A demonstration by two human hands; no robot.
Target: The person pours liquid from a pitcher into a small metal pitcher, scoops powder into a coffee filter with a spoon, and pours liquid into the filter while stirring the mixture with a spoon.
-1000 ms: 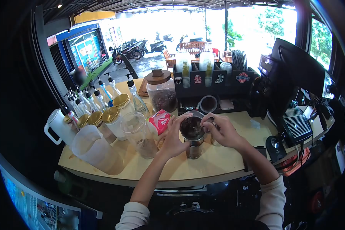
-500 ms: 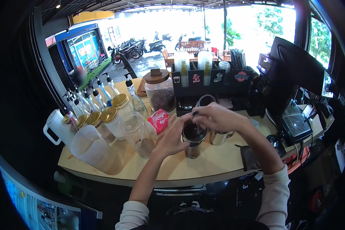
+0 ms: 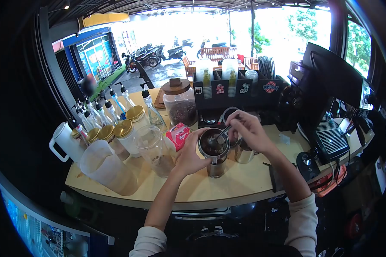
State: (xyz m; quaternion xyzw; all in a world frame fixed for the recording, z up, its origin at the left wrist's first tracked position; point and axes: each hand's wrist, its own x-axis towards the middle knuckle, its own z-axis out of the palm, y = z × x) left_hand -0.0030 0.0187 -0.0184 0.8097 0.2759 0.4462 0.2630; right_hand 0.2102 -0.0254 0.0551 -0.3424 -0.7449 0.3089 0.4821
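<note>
My left hand point(image 3: 193, 154) is wrapped round the left side of a round metal-rimmed filter cup point(image 3: 214, 150) holding something dark and wet. The cup sits on top of a glass point(image 3: 216, 169) on the counter. My right hand point(image 3: 246, 127) pinches the handle of a metal spoon point(image 3: 222, 133), whose bowl dips into the cup. A metal cup point(image 3: 244, 154) stands to the right. Left of my left hand are a red and white packet point(image 3: 179, 136) and a tall clear plastic container point(image 3: 152, 147).
Gold-lidded jars point(image 3: 123, 129), pump bottles point(image 3: 149, 105), a white jug point(image 3: 67, 141) and a frosted pitcher point(image 3: 103, 165) crowd the left side. Behind stand a wood-lidded jar point(image 3: 179, 103) and a black cup holder point(image 3: 240, 100). A coffee machine point(image 3: 330, 139) is at the right.
My right hand rose above the cup, then moved slightly right and lower, and the spoon now shows clearly. My left hand has stayed at the cup.
</note>
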